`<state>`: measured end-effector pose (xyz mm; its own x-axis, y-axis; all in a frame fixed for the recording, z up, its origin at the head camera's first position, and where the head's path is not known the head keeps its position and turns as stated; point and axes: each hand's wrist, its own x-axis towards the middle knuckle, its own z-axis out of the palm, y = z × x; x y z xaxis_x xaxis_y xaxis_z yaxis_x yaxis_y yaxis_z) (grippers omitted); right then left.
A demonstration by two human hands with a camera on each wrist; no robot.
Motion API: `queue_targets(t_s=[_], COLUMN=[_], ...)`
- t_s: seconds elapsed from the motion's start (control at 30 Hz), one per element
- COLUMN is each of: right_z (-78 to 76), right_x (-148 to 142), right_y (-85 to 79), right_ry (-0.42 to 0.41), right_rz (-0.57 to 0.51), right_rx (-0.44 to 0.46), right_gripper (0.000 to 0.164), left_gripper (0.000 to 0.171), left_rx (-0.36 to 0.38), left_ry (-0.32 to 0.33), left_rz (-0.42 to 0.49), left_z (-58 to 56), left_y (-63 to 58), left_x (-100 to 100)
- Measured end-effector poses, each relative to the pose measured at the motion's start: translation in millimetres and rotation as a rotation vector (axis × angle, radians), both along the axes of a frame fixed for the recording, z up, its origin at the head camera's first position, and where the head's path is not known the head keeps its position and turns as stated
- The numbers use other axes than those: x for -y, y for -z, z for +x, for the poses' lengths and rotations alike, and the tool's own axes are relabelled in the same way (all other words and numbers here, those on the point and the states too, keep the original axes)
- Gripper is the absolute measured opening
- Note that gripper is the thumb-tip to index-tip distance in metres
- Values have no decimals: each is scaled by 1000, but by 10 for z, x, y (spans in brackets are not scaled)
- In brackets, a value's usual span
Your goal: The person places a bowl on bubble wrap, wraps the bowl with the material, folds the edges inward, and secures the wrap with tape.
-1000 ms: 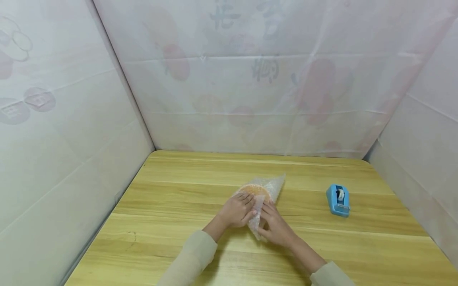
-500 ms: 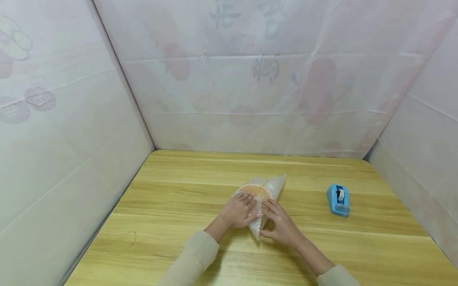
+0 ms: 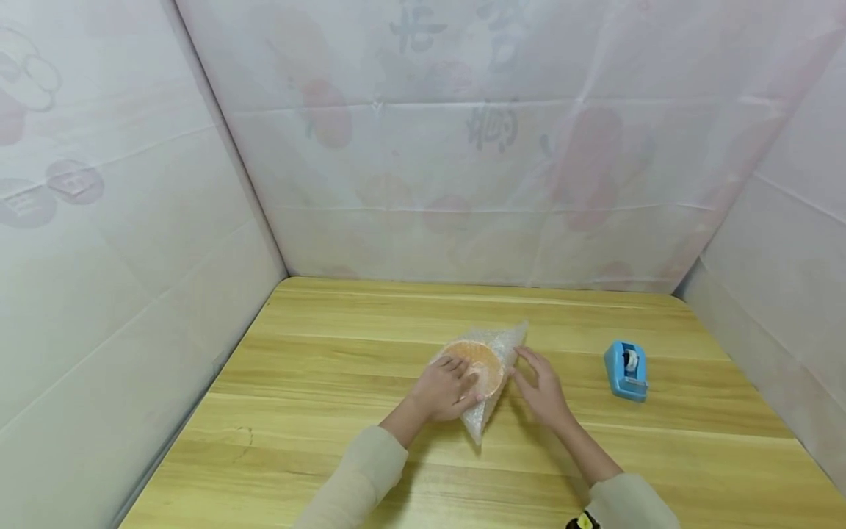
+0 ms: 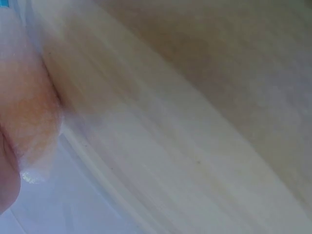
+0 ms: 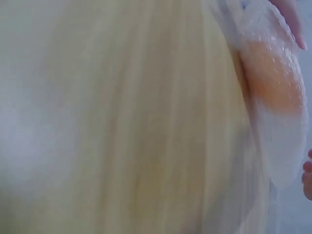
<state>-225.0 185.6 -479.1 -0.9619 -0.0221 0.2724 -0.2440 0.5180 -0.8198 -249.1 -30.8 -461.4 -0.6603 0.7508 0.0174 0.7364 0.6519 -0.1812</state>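
A round orange item (image 3: 485,358) lies on the table under a sheet of bubble wrap (image 3: 507,339), which comes to points at the far right and near ends. My left hand (image 3: 439,389) rests flat on the wrapped item, fingers spread over its left part. At the wrap's right edge is my right hand (image 3: 543,389), with extended fingertips and thumb right at the border. The left wrist view catches the orange item (image 4: 31,107) through the wrap at far left. In the right wrist view, the wrapped orange item (image 5: 273,80) bulges up from the table, with fingertips at its far side.
A blue tape dispenser (image 3: 625,371) with a roll of tape stands on the wooden table (image 3: 317,382), right of the hands. Pale printed sheets (image 3: 410,176) wall the table at the back and both sides. A small black and yellow object (image 3: 583,521) shows by the right sleeve.
My right hand has left the wrap's near corner and moved up and right to its right edge. The flap now lies flatter over the orange item. My left hand stays in place.
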Motion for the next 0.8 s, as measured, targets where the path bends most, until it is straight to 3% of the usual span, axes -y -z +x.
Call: queue_targets(t_s=[0.17,0.37,0.53,0.8], right_z=[-154,-340,-461,-539], right_x=[-50,-110,-124,-128], right_y=[-82,-119,-104,-40], right_ry=[115,122,102,97], right_rz=[-222,-553,-823,-999], right_rx=[289,482,537,560], right_gripper=[53,63,66,62], left_gripper=[59,58,59,58], left_rx=[55,65,80,87], left_ry=[-20,-24,-28,-24], left_rz=[-3,-17,-15,-5], left_z=[-3,-9,-6,-25], left_y=[-23,-33,-41,-18], left_x=[-20,-32,-33,-41])
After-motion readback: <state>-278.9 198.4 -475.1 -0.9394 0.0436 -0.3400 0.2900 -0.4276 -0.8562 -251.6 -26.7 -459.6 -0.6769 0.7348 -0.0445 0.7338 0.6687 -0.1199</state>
